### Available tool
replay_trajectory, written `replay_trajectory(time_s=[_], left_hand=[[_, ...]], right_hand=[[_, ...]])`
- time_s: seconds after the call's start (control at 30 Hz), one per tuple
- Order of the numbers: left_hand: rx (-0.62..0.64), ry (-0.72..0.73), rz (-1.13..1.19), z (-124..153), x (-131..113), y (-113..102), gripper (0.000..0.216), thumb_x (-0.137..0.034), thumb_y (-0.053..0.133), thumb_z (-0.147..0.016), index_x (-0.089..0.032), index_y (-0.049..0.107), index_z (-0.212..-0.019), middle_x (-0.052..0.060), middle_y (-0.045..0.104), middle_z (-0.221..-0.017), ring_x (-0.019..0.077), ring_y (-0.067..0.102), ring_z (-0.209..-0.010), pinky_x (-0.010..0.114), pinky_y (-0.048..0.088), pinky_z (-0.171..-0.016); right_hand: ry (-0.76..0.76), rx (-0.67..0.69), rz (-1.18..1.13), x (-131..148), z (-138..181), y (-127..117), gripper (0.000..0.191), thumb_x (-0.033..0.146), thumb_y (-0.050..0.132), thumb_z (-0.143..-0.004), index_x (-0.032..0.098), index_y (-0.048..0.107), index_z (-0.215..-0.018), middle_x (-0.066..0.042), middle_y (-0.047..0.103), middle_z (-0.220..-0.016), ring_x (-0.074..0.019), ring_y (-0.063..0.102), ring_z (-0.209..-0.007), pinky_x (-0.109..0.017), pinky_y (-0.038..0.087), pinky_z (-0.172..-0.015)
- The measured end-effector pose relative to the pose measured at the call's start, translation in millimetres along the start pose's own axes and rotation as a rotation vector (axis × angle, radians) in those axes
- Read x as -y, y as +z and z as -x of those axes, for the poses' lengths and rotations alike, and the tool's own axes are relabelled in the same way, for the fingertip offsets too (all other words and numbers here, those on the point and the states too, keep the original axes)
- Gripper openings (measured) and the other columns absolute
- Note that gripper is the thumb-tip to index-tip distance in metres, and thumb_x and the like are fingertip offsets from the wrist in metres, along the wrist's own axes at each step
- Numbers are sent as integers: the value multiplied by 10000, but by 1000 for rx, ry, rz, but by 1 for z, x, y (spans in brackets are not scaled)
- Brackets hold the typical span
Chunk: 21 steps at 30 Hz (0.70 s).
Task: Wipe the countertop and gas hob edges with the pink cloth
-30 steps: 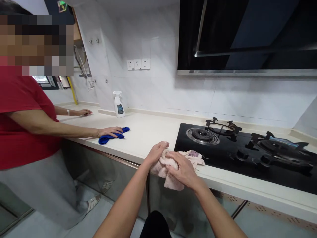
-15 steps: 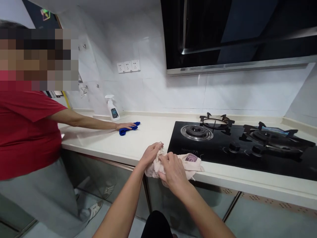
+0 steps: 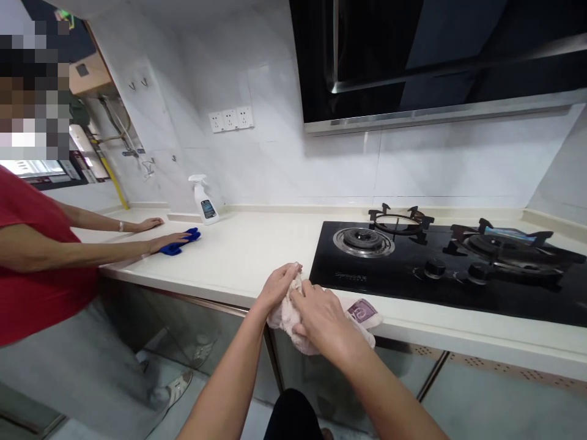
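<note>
A pale pink cloth [image 3: 293, 325] with a purple patch is bunched between my two hands, at the counter's front edge. My left hand [image 3: 279, 286] closes on its left side, fingertips at the top. My right hand [image 3: 323, 318] grips the middle, its fingers curled into the folds. The patched end sticks out to the right, past my right hand, and part of the cloth hangs over the edge. Just beyond my hands lies the front left corner of the black gas stove [image 3: 358, 276].
On the left a person in a red top [image 3: 41, 263] presses a blue cloth [image 3: 181, 242] on the white counter [image 3: 243, 256]. A white spray bottle [image 3: 204, 201] stands near the wall. Pot supports [image 3: 400, 221] rise from the stove. A black range hood [image 3: 435, 61] overhangs it.
The other person's hand has drawn the blue cloth left, and their second hand now shows on the counter. My right hand's cloth end has shifted slightly down and right.
</note>
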<state>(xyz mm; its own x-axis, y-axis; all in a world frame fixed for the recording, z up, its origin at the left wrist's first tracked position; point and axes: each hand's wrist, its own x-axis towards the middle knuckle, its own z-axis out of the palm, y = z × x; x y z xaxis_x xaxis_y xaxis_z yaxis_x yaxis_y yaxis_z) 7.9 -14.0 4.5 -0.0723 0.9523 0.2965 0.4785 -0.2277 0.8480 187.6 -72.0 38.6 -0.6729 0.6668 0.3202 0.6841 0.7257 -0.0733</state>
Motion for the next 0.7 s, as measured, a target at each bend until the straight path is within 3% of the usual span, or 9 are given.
replay_trajectory(time_s=[0.13,0.27,0.4,0.5,0.6,0.7], left_hand=[[14,1,8,1,0,0,624,-676,435,-928,-158,734,-1104,102,743,-1183,268,654,-1142,374,481,-1031],[19,-14,76,0,2,-1,623,-669,439,-939,-148,729,-1122,112,735,-1206,264,653,-1158,375,475,-1060],[-9,-20,187,-1,7,-2,673,-703,410,-943,-135,715,-1136,139,728,-1218,268,654,-1177,390,481,-1066],[-20,-24,248,-3,10,-1,720,-734,403,-932,-121,695,-1172,161,728,-1217,277,660,-1180,416,476,-1075],[-22,-39,213,-3,10,-1,711,-720,379,-946,-125,696,-1174,153,734,-1210,274,665,-1176,430,467,-1087],[-20,-34,114,-2,6,-2,680,-682,351,-971,-131,713,-1138,135,748,-1175,261,664,-1170,414,443,-1114]], right_hand=[[18,-60,3,-5,-11,12,554,344,891,-716,206,592,-1162,-105,632,-1130,-299,602,-976,-453,458,-853],[-55,-129,22,-2,-23,28,772,380,948,-605,162,560,-1236,-200,517,-1388,-377,485,-1238,-540,428,-994],[-41,-135,-52,11,-32,50,623,216,830,-706,120,539,-1248,-187,558,-1336,-327,511,-1236,-449,466,-1007],[21,-158,-47,20,-32,71,595,183,750,-765,90,507,-1300,-221,542,-1364,-360,511,-1248,-474,477,-992],[48,-297,-41,19,-23,93,676,192,767,-774,112,457,-1369,-228,448,-1492,-374,440,-1347,-504,435,-1058],[30,-396,-35,11,-12,107,691,201,828,-737,171,488,-1339,-195,470,-1489,-346,454,-1345,-494,417,-1076]])
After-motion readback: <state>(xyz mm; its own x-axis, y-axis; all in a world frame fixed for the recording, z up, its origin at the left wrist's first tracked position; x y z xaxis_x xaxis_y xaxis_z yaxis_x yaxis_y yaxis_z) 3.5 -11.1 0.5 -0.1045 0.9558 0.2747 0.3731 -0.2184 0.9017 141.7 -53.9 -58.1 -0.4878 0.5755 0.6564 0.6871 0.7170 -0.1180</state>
